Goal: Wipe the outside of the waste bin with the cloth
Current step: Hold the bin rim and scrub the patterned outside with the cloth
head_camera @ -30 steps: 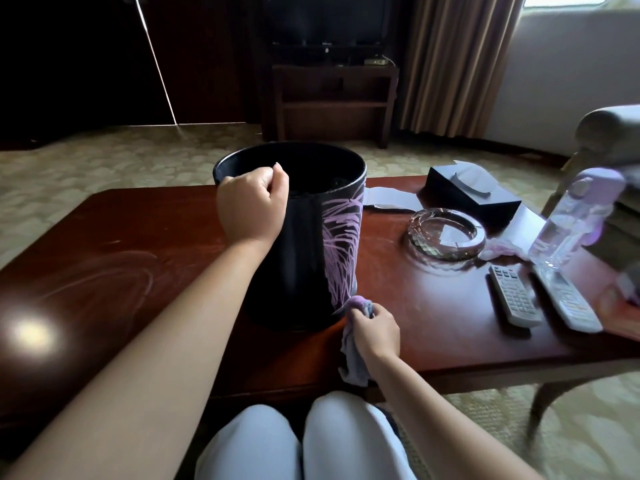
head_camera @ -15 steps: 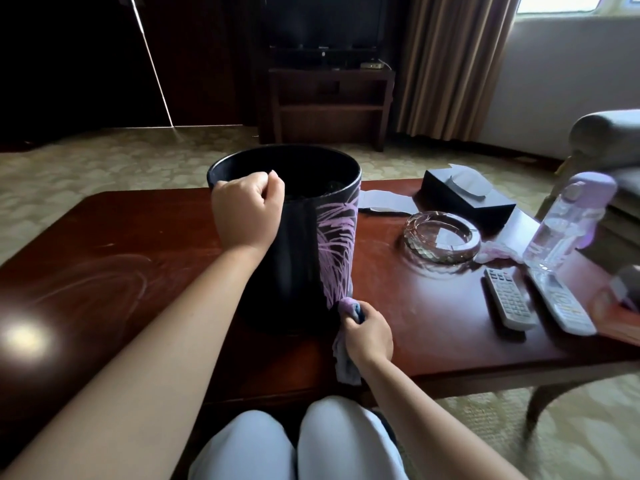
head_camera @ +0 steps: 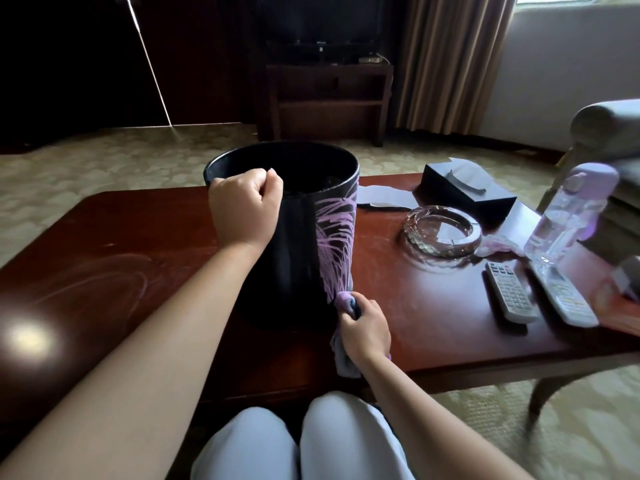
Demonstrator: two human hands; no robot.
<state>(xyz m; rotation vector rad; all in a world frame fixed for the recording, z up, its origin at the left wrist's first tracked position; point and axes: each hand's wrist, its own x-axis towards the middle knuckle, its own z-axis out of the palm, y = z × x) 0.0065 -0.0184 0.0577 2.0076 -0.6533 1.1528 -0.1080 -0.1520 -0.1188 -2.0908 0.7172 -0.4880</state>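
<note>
Black bin (head_camera: 298, 244) stands upright on the desk (head_camera: 104, 258); left hand (head_camera: 244, 206) grips its near rim, right hand (head_camera: 363, 329) presses the gripped cloth (head_camera: 343, 301) low on its right wall.

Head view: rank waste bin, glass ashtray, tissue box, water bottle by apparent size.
1. waste bin, clearly largest.
2. tissue box and glass ashtray: look alike, no ranking.
3. water bottle: slimmest, though it stands tall; close to the other two, so unsure.

A hotel-like sitting room: TV (head_camera: 320, 19) on a stand beyond the hands, curtains (head_camera: 453, 57), armchair (head_camera: 609, 133) and remotes (head_camera: 509, 292) to their right.
</note>
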